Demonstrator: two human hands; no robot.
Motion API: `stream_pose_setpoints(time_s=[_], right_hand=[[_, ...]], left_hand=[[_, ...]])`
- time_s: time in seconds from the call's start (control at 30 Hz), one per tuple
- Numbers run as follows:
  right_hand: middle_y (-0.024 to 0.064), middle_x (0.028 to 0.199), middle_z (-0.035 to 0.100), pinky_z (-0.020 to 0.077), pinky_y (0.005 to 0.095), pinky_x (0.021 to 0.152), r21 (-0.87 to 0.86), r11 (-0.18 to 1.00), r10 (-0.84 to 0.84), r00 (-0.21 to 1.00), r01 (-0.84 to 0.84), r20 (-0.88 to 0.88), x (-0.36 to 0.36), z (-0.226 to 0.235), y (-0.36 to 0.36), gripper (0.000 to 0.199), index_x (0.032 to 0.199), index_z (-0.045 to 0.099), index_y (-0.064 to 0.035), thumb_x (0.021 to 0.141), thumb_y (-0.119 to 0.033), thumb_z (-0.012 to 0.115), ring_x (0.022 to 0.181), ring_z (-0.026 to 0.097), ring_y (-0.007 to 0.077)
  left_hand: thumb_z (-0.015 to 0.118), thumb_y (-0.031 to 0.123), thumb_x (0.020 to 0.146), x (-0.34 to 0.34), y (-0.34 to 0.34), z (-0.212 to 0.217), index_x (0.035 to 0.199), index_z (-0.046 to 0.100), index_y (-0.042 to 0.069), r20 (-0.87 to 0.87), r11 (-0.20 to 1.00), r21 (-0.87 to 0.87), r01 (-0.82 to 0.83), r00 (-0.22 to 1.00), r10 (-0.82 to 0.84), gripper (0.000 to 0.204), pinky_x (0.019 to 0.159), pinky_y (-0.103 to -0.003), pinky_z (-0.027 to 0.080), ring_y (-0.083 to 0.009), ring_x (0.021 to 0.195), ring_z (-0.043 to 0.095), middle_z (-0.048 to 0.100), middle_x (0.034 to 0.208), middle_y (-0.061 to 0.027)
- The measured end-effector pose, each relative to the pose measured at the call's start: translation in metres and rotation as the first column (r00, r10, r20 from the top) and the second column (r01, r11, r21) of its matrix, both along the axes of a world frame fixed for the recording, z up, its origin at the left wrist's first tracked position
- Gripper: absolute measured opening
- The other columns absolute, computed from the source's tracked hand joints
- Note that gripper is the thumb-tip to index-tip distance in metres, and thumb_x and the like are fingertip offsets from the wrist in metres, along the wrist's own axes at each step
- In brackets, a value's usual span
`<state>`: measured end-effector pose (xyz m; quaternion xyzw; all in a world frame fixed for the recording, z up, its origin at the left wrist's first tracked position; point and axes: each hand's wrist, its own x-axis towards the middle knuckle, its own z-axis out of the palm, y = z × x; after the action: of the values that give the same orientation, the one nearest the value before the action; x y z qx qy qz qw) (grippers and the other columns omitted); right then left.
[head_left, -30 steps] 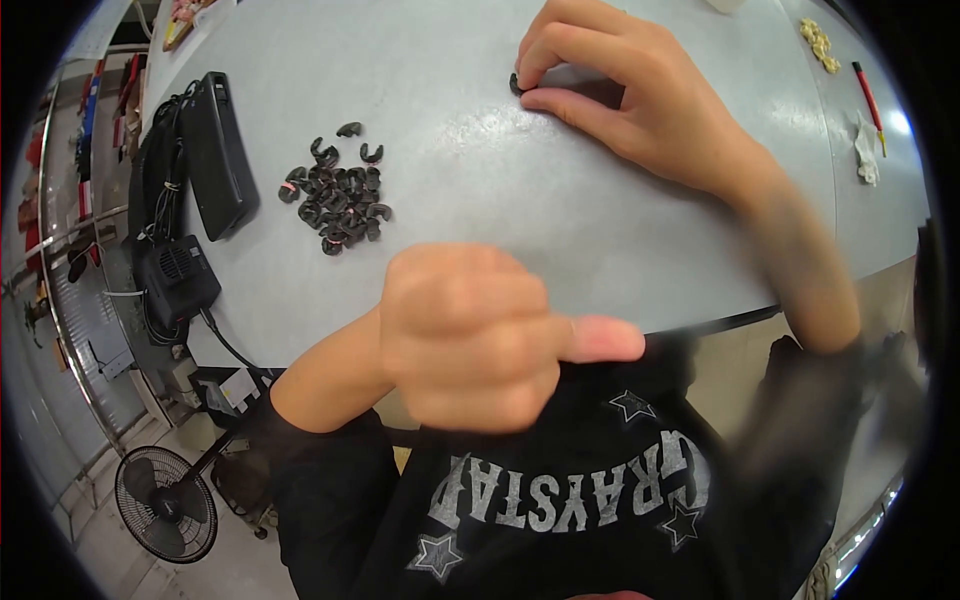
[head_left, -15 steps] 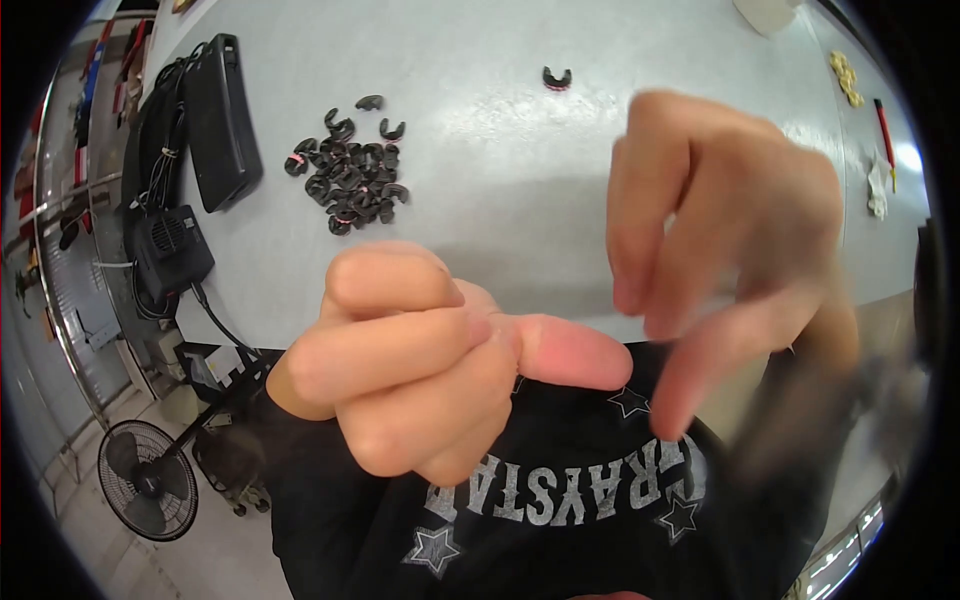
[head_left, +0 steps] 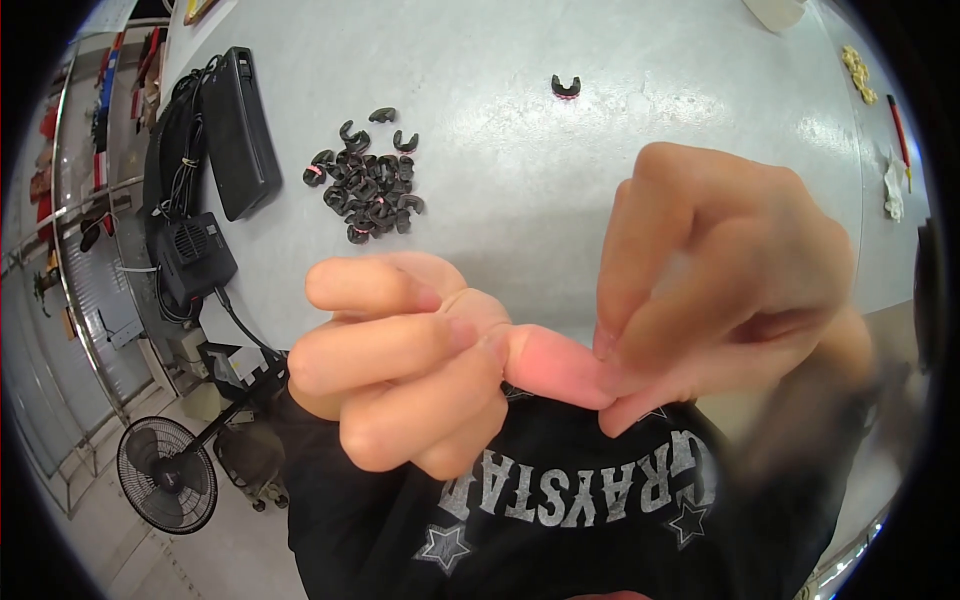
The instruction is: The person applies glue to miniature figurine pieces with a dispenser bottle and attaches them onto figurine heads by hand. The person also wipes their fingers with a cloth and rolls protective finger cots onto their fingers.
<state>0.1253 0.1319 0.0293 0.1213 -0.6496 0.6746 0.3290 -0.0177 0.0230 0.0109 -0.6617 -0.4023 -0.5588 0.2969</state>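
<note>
My left hand (head_left: pixel 400 365) hangs over the table's near edge with its fingers curled in. Its thumb, reddish towards the tip, points to the right. Anything within those curled fingers is hidden from this view. From the right, my right hand (head_left: pixel 725 270) meets the left thumb's tip, its thumb and fingers closed there in a pinch. Whatever lies between them is too small or covered to see. Beyond my left hand is a pile of small black C-shaped parts (head_left: pixel 370 190), some with pink marks. A lone black C-shaped part (head_left: pixel 566 88) with a pink edge lies farther off.
A black flat box (head_left: pixel 238 135), bundled cables (head_left: pixel 182 160) and a black adapter-like unit (head_left: pixel 200 252) sit along the table's left. Far right are yellowish pieces (head_left: pixel 857 74), a red stick (head_left: pixel 897 125) and a crumpled white scrap (head_left: pixel 893 190). A fan (head_left: pixel 167 474) stands on the lower-left floor.
My right hand has come down and left to my left thumb, and its fingers have closed from apart to a pinch. My left hand's fingers stay curled. The whole view has shifted slightly.
</note>
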Motion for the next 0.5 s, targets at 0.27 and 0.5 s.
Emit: stream_pose_setpoints(time_s=[0.27,0.5], right_hand=[[0.0059,0.077,0.056,0.0383,0.0218,0.044,0.226,0.973,-0.096,0.979,0.054,0.180,0.004,0.011,-0.002,0.019,0.075,0.063,-0.0089,0.068,-0.019,0.078,0.057,0.052,0.0130],[0.0052,0.072,0.054,0.0356,0.0228,0.041,0.219,0.967,-0.171,0.971,0.133,0.165,0.003,0.006,-0.005,0.024,0.073,0.056,-0.0085,0.070,-0.019,0.077,0.054,0.051,0.0134]], left_hand=[[0.063,0.003,0.057,0.003,0.004,-0.008,0.066,0.045,0.010,0.061,0.995,-0.002,0.099,0.993,-0.099,0.021,0.053,-0.027,0.027,-0.0151,0.073,0.039,0.045,0.083,0.0019],[0.060,0.000,0.046,-0.013,0.000,-0.010,0.064,0.042,0.009,0.044,0.942,-0.149,0.301,0.953,-0.298,0.027,0.054,-0.030,0.028,-0.0178,0.073,0.036,0.044,0.083,-0.0004]])
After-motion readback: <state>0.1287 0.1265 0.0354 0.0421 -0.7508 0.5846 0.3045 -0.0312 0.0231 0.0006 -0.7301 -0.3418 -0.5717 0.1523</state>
